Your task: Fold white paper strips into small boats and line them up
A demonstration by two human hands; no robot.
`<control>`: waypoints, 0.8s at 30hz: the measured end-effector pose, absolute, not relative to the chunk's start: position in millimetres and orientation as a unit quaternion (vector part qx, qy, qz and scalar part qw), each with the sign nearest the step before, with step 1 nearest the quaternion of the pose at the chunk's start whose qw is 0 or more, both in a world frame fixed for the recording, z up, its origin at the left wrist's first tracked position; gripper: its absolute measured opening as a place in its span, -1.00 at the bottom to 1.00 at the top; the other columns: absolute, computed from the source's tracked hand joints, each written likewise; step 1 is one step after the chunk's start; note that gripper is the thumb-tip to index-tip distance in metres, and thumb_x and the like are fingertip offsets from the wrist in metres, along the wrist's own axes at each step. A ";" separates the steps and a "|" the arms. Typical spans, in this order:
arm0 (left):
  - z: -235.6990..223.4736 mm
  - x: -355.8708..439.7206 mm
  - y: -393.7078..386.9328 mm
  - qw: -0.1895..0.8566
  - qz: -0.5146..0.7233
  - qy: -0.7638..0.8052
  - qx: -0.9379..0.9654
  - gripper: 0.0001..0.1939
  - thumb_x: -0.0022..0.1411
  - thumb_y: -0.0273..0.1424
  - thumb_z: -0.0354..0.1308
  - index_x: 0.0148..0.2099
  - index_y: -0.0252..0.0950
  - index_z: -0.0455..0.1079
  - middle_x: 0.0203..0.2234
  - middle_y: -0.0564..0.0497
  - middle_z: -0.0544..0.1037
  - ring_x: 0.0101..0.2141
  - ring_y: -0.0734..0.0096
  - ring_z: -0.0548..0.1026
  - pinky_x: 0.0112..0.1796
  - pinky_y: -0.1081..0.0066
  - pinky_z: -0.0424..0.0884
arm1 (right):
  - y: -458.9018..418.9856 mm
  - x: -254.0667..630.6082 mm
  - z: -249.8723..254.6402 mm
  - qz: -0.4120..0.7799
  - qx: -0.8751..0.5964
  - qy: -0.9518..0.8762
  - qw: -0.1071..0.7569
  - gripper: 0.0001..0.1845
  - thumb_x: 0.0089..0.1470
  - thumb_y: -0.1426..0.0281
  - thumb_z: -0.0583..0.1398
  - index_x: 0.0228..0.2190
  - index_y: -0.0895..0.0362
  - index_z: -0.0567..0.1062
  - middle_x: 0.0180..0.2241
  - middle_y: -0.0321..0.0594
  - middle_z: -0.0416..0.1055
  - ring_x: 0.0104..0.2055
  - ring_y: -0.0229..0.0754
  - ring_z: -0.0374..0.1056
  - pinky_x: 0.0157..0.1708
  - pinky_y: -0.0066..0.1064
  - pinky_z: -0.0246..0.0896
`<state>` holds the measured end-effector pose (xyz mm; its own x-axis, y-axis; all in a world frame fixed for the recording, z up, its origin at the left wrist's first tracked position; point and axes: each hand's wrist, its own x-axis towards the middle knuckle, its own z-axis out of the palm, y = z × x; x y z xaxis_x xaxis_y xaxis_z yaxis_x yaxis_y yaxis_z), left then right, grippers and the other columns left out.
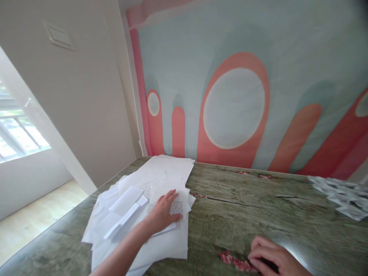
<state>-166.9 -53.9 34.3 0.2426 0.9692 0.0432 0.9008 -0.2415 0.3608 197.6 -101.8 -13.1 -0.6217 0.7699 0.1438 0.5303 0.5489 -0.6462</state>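
My left hand lies on a small sheet of paper with handwriting, palm down and fingers stretched out. Beneath that sheet spreads a loose pile of white papers, some overlapping and askew. Left of the hand, folded white papers rest on the pile. My right hand is at the lower right, close to the tabletop, with its fingers curled in and nothing visible in them. Beside its fingertips is a red-pink flower-like pattern on the table.
The papers lie on a green-brown wood-look table. Folded grey-white paper pieces form a bumpy sheet at the far right. A patterned wall stands behind the table. At the left are a plain wall with a switch and a window.
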 end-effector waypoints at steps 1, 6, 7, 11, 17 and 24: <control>33.8 -168.9 -53.8 0.131 0.138 0.602 0.775 -0.35 0.06 -0.22 0.15 0.18 -0.25 0.11 0.18 -0.16 0.11 0.17 0.16 0.07 0.12 0.17 0.01 | -101.0 198.1 -14.4 0.289 -0.382 -0.852 0.211 -0.77 0.14 0.33 0.04 -0.42 0.06 0.48 -0.42 -0.25 0.35 -0.37 -0.26 0.35 -0.36 -0.50 0.23; 32.2 -172.5 -53.7 0.131 0.151 0.595 0.778 -0.29 -0.02 -0.19 0.23 0.16 -0.29 0.16 0.17 -0.17 0.14 0.16 0.12 0.09 0.12 0.18 0.05 | -100.8 197.1 -15.2 0.293 -0.391 -0.849 0.202 -0.75 0.16 0.32 0.02 -0.42 0.08 0.45 -0.41 -0.24 0.34 -0.35 -0.26 0.34 -0.34 -0.51 0.22; 31.5 -172.8 -53.7 0.131 0.154 0.596 0.777 -0.31 0.00 -0.21 0.22 0.16 -0.28 0.17 0.17 -0.16 0.15 0.16 0.13 0.10 0.12 0.17 0.06 | -101.2 196.6 -14.9 0.292 -0.391 -0.849 0.202 -0.75 0.16 0.32 0.02 -0.42 0.08 0.45 -0.41 -0.25 0.34 -0.35 -0.26 0.34 -0.34 -0.51 0.22; 29.8 -173.7 -53.5 0.135 0.148 0.597 0.777 -0.35 0.04 -0.22 0.18 0.17 -0.30 0.16 0.16 -0.17 0.16 0.14 0.17 0.14 0.12 0.20 0.04 | -101.7 197.2 -16.8 0.289 -0.394 -0.848 0.205 -0.76 0.17 0.32 0.02 -0.42 0.08 0.45 -0.41 -0.25 0.33 -0.36 -0.27 0.33 -0.34 -0.51 0.22; 25.7 -173.1 -53.9 0.126 0.145 0.598 0.778 -0.32 -0.01 -0.18 0.23 0.15 -0.24 0.20 0.16 -0.15 0.16 0.15 0.14 0.12 0.13 0.17 0.02 | -100.9 198.1 -20.9 0.282 -0.386 -0.851 0.220 -0.75 0.17 0.31 0.02 -0.41 0.09 0.46 -0.41 -0.24 0.33 -0.35 -0.25 0.33 -0.34 -0.48 0.22; 27.7 -173.7 -53.1 0.139 0.202 0.580 0.777 -0.52 0.10 -0.21 0.13 0.07 -0.21 0.31 0.10 -0.11 0.28 0.06 0.15 0.28 0.06 0.22 0.17 | -101.0 197.3 -18.4 0.267 -0.386 -0.854 0.226 -0.76 0.16 0.33 0.02 -0.42 0.08 0.45 -0.42 -0.25 0.33 -0.36 -0.26 0.33 -0.34 -0.49 0.23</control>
<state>-173.7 -53.1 27.7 0.2456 0.9573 0.1528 0.8451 -0.2886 0.4499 197.3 -101.0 -18.4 -0.6005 0.7792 0.1795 0.5376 0.5596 -0.6307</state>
